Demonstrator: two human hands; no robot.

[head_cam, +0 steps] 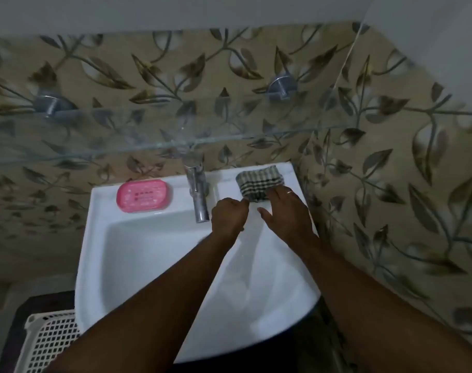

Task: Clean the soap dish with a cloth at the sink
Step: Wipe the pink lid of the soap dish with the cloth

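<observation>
A white sink (100,238) stands against leaf-patterned wall tiles (391,170), beneath a glass shelf (122,135). Both arms reach over the basin: the left hand (229,217) pinches a corner of the checked cloth (259,182) on the right rear ledge, the right hand (286,211) lies on it, fingers loosely spread. The pink soap dish (143,194) sits on the left ledge, long axis running left to right beside the tap (198,193).

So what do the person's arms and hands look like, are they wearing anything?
Both forearms are bare, with no sleeves, gloves or watch in view. The right hand has a thin ring on one finger. The left hand shows no ring or other jewellery from this angle.
</observation>
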